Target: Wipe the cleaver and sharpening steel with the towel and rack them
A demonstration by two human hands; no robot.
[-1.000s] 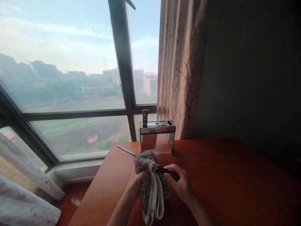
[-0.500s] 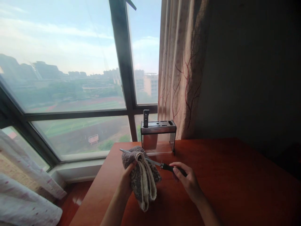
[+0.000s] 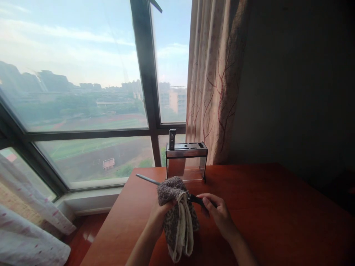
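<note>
In my right hand (image 3: 220, 214) is the black handle of a sharpening steel (image 3: 147, 179), its slim grey rod pointing left and slightly away from me. A folded grey-brown towel (image 3: 171, 188) with pale edges is wrapped round the rod close to the handle. My left hand (image 3: 161, 214) is closed on the towel, pressing it about the rod, and the loose folds hang below. Beyond the towel, the rod's far end sticks out bare. The fingers of my left hand are partly hidden by the cloth.
Behind the towel stands a clear-sided knife block (image 3: 191, 150) with a slotted top. One dark-handled knife (image 3: 172, 139) is in its left end. All this is over a reddish-brown wooden table (image 3: 266, 207). A window (image 3: 91, 155) and a patterned curtain (image 3: 215, 85) are behind.
The towel and my left hand have slid right along the rod toward the handle, baring more of its far end. My right hand has barely moved.
</note>
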